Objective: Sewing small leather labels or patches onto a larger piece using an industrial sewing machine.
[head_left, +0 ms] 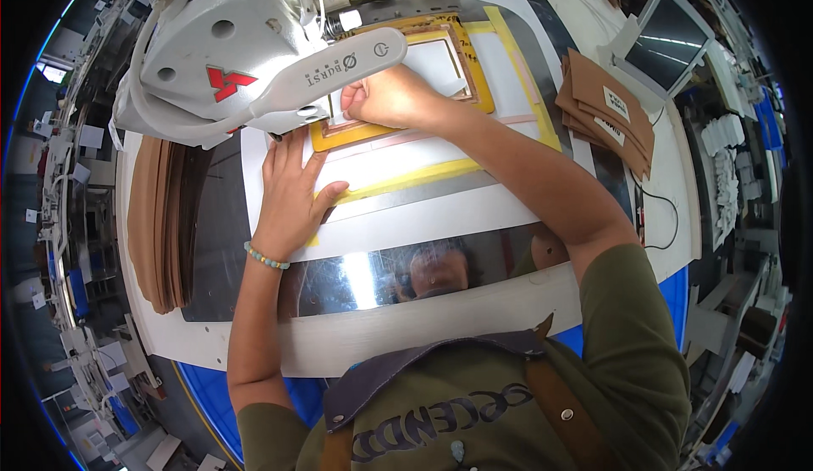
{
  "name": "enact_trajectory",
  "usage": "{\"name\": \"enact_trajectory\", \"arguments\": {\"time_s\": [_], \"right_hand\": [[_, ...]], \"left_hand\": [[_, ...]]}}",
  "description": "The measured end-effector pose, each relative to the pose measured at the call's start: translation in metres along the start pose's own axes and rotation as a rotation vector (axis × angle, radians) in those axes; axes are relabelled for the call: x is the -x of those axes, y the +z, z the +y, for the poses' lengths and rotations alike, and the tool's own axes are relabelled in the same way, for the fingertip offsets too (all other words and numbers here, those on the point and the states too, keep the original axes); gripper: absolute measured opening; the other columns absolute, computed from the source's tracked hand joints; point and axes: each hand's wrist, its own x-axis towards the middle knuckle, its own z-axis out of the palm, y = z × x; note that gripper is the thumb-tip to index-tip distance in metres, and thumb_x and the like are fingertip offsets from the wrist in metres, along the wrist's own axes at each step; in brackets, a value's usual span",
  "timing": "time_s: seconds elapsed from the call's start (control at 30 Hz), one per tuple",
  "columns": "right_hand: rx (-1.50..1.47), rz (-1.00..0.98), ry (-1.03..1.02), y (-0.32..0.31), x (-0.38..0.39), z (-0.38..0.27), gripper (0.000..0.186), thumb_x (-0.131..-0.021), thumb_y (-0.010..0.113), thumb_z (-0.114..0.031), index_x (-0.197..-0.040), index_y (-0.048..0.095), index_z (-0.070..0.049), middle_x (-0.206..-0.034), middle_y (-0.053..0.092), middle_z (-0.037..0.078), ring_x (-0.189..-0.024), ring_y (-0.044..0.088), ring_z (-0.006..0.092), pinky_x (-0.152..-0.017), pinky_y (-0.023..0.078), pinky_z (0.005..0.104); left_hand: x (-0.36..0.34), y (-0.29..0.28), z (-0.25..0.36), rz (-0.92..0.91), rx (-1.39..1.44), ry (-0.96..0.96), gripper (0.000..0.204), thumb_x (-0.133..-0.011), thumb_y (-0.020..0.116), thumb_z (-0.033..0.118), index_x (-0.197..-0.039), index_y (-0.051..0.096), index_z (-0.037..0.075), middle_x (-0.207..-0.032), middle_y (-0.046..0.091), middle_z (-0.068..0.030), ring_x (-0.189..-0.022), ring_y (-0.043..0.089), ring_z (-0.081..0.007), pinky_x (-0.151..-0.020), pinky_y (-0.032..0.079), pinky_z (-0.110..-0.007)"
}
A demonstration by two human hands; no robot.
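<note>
My left hand [292, 187] lies flat with spread fingers on a white sheet [406, 224] bordered by yellow tape [415, 173]. Its fingertips reach under the white sewing machine head [199, 43]. A bead bracelet [267, 256] circles that wrist. My right hand [389, 102] is closed, fingers curled together, over the opening of a yellow rectangular frame [481, 90] with a brown inner edge. Whatever is between those fingers is too small or hidden to make out. A grey lamp arm [326, 71] hangs just above the right hand and covers part of the frame.
A stack of brown pieces [161, 225] stands at the left. Several brown pieces with white labels [605, 102] lie at the right, near a tilted screen [669, 35]. A shiny metal plate [373, 280] lies in front of the white sheet. A black cable [673, 217] loops at the right edge.
</note>
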Motion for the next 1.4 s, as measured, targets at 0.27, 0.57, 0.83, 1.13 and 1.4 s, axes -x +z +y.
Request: {"name": "enact_trajectory", "arguments": {"time_s": [0.27,0.57,0.83,1.13,1.4], "right_hand": [[0.062,-0.210,-0.036,-0.088,-0.005,0.018,0.027,-0.085,0.086,-0.027,-0.108,0.083,-0.014,-0.097,0.078,0.006,-0.093,0.071,0.0186,-0.084,0.054,0.0338],[0.344,-0.268,-0.008,-0.126,0.033,0.030,0.006,-0.083,0.080,-0.009,-0.088,0.082,-0.006,-0.081,0.078,0.004,-0.074,0.069,0.0115,-0.068,0.052,0.0295],[0.476,-0.254,0.033,-0.122,0.040,0.025,0.009,-0.080,0.079,-0.007,-0.088,0.083,-0.006,-0.081,0.078,0.006,-0.075,0.072,0.0147,-0.069,0.054,0.0312],[0.893,-0.274,0.111,-0.108,0.033,0.009,0.009,-0.080,0.072,-0.003,-0.083,0.080,-0.007,-0.092,0.074,0.008,-0.085,0.070,0.0228,-0.074,0.055,0.0349],[0.658,-0.230,-0.031,-0.131,0.040,0.008,0.015,-0.088,0.059,-0.003,-0.091,0.074,-0.008,-0.095,0.066,0.007,-0.101,0.061,0.0263,-0.087,0.050,0.0391]], "left_hand": [[0.000,0.004,0.004,0.052,-0.018,-0.032,0.070,-0.103,0.059,0.054,-0.146,0.062,-0.002,-0.166,0.036,-0.0297,-0.158,0.026,-0.0437,-0.129,0.014,-0.058],[0.000,0.005,0.003,0.048,-0.049,-0.024,0.066,-0.101,0.062,0.049,-0.145,0.062,-0.001,-0.166,0.039,-0.0260,-0.158,0.027,-0.0430,-0.128,0.016,-0.057],[0.001,0.006,0.003,0.074,-0.030,-0.023,0.063,-0.103,0.061,0.048,-0.143,0.063,-0.001,-0.167,0.038,-0.0265,-0.159,0.026,-0.0428,-0.129,0.016,-0.057],[0.001,0.007,0.004,0.081,-0.030,-0.038,0.064,-0.105,0.056,0.049,-0.144,0.063,0.000,-0.167,0.038,-0.0268,-0.159,0.027,-0.0426,-0.129,0.015,-0.058],[0.002,0.006,0.004,0.044,-0.107,-0.048,0.066,-0.109,0.046,0.049,-0.153,0.055,0.001,-0.169,0.035,-0.0260,-0.160,0.025,-0.0421,-0.130,0.015,-0.054]]}}
